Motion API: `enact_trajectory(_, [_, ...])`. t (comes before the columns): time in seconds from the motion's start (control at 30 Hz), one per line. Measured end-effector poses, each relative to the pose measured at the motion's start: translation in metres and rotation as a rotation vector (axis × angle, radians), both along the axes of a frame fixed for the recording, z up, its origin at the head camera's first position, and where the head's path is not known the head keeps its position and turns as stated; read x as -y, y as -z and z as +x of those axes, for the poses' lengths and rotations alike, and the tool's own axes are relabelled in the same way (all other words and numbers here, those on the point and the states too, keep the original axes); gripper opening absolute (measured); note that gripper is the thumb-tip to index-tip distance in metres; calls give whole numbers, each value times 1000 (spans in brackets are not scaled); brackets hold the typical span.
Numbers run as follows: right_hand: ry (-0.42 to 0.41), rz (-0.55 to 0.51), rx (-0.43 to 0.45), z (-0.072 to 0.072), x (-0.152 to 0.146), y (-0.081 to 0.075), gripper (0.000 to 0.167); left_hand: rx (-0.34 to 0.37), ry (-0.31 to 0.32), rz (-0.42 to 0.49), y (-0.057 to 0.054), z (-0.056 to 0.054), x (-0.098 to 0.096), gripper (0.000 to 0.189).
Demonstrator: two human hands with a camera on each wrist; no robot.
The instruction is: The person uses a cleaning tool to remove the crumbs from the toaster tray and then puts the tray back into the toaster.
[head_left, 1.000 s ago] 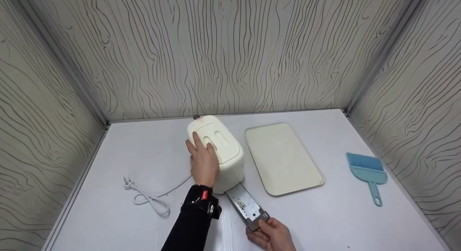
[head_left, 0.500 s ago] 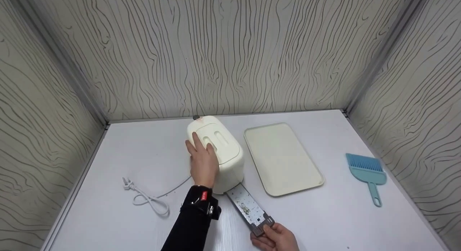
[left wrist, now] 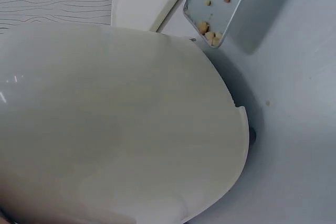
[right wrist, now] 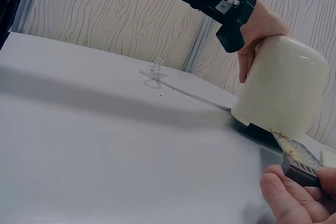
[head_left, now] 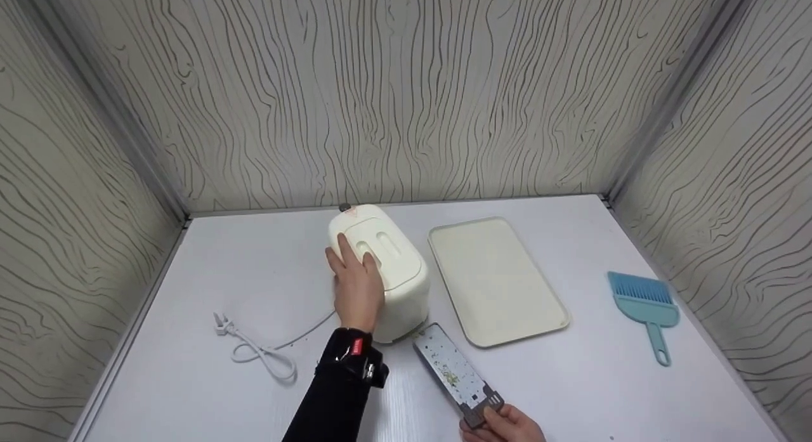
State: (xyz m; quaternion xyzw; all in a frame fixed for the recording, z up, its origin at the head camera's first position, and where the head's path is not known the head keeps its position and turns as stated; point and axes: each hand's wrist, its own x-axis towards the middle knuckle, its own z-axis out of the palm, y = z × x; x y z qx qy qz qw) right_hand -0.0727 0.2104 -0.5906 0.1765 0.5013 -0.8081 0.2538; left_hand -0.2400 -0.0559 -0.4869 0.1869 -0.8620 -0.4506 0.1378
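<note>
My left hand [head_left: 359,293] rests on the left side and top edge of a cream toaster [head_left: 406,302], its fingers spread. Two long slots show in the toaster's top. At the lower right, my right hand [head_left: 507,426] pinches the dark grip end of a crumb tray [head_left: 453,373] between thumb and fingers. The whole length of this narrow metal tray shows outside the toaster, its far end near the toaster's base. Crumbs [left wrist: 210,32] lie on it, also visible in the left wrist view. In the right wrist view, the crumb tray [right wrist: 299,153] slants up from the fingers.
A flat cream tray [head_left: 498,280] lies right of the toaster. Farther right is a blue brush with a dustpan-shaped head [head_left: 647,312]. The white power cord [head_left: 273,356] and plug lie left of the toaster. Patterned walls [head_left: 406,93] enclose the white table.
The right hand has drawn the crumb tray down and to the right, and its far end has come out from under the toaster. The left hand and toaster stay nearly in place.
</note>
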Motion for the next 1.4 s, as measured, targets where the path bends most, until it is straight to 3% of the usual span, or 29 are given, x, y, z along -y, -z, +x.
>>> enact_trajectory(0.2, [88,-37,17,-2,-9,-6,39,9,16,77,-1,1,4,68])
enact_trajectory(0.43, [191,-30,5,-11,-11,-21,30,25,83,227,-4,1,13,73])
enact_trajectory(0.6, [217,7,-18,-20,-11,-33,33,-1,99,214,-10,8,19,78])
enact_trajectory(0.7, [241,47,-44,-25,-9,-39,32,-118,107,112,-14,15,20,75])
enact_trajectory(0.83, [277,75,-69,-29,-6,-44,32,-386,153,-63,-20,33,15,62])
enact_trajectory(0.93, [289,85,-76,-31,-3,-47,30,-575,215,-147,-22,52,4,55])
enact_trajectory(1.0, [293,93,-79,-32,-1,-48,28,-659,269,-175,-22,65,-6,51])
enact_trajectory(1.07, [294,100,-84,-33,2,-50,28,-688,321,-181,-19,78,-16,48])
enact_trajectory(1.13, [292,109,-89,-34,5,-53,27,-665,377,-162,-13,89,-26,43])
enact_trajectory(1.2, [294,119,-92,-36,8,-55,25,-574,444,-116,-5,98,-35,36])
enact_trajectory(1.33, [304,138,-89,-38,14,-56,21,-258,558,49,11,106,-49,22])
enact_trajectory(1.4, [306,144,-87,-38,17,-56,20,-111,582,128,18,108,-54,19])
